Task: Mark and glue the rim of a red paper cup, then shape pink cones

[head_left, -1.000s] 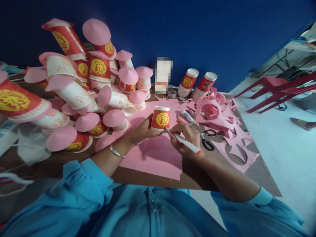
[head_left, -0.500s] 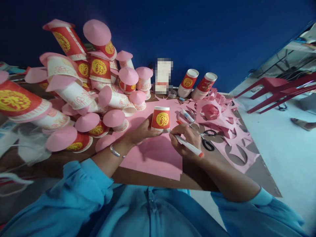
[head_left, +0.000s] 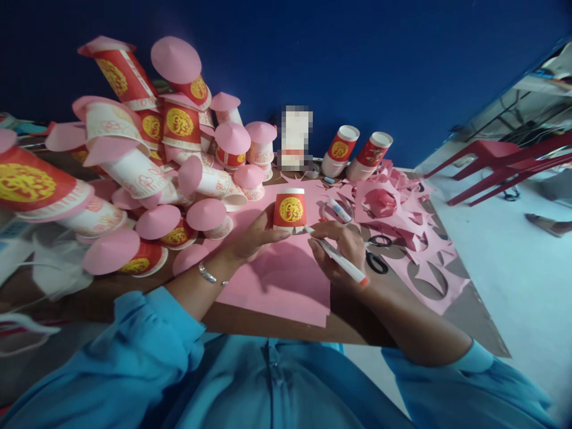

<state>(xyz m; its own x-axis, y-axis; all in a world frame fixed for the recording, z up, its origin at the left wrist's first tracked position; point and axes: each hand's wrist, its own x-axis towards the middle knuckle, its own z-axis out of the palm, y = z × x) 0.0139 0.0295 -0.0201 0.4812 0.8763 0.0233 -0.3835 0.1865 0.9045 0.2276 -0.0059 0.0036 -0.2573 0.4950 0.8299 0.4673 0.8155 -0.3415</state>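
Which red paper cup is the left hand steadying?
The upturned red paper cup on the pink paper sheet, alone under the left hand, without a pink cone.

A red paper cup (head_left: 290, 210) with a gold round emblem and white rim stands upside down on a pink paper sheet (head_left: 286, 280), which lies flat at the table's near edge. A white marker (head_left: 336, 256) with an orange-red end cap slants across the sheet, its tip at the cup's lower right edge.
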